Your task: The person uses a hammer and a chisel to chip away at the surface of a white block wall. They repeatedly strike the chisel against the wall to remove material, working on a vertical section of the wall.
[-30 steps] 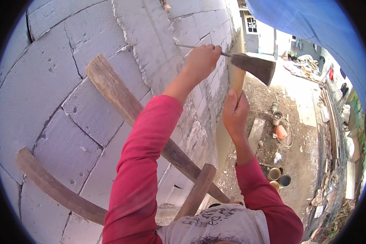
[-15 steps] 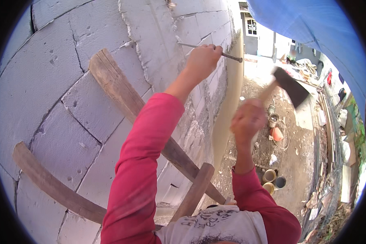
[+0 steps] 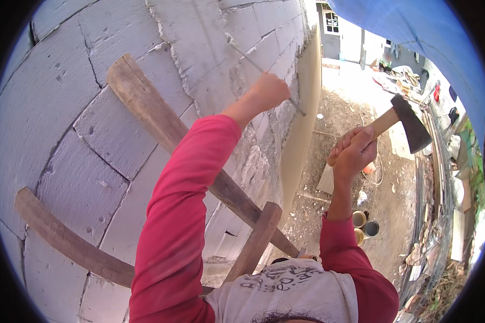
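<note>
Person: red long sleeves, pale printed shirt at the near edge; both arms reach up from below.
Wooden ladder (image 3: 161, 129): rough rails and rungs leaning on the block wall (image 3: 81, 97), near and left.
Left hand (image 3: 268, 91): fist closed round a thin metal rod (image 3: 264, 70), which lies slanted against the grey wall, far end near a mortar joint, near end jutting out below the fist to the right.
Right hand (image 3: 354, 152): fingers wrapped tight round the wooden handle of a hatchet (image 3: 409, 123), dark head out to the right, well apart from the rod.
Doing the step well: judged from the pose, the rod should stay pressed firmly to the block, the fist kept below the struck end, and the blow brought in square along the rod's line.
Ground, below right: round tins (image 3: 364, 226) and an orange container (image 3: 368, 168) on bare earth.
Far: blue sheet (image 3: 415, 32) overhead; pale building with a dark window (image 3: 331, 22).
Labels, signs: none legible.
</note>
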Tool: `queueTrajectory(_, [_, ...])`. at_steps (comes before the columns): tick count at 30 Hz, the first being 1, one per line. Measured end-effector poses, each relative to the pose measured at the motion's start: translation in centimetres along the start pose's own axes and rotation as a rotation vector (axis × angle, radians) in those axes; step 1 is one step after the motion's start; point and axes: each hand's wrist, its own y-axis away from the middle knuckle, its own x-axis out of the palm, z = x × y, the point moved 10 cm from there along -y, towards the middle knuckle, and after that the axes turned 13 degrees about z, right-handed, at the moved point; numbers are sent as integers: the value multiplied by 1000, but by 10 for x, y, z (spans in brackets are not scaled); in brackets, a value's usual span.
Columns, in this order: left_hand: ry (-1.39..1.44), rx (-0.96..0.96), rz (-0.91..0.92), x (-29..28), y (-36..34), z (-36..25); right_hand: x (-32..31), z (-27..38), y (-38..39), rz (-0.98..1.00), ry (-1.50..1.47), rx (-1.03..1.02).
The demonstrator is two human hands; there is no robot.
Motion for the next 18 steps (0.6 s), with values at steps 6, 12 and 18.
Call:
queueTrajectory(6, [45, -45, -362, -49, 13, 11, -27, -22, 26, 97, 187, 79])
queueTrajectory(12, [118, -98, -488, -72, 27, 16, 0, -14, 22, 173, 130, 101])
queueTrajectory(18, [159, -156, -508, -68, 26, 33, 16, -7, 16, 217, 70, -46])
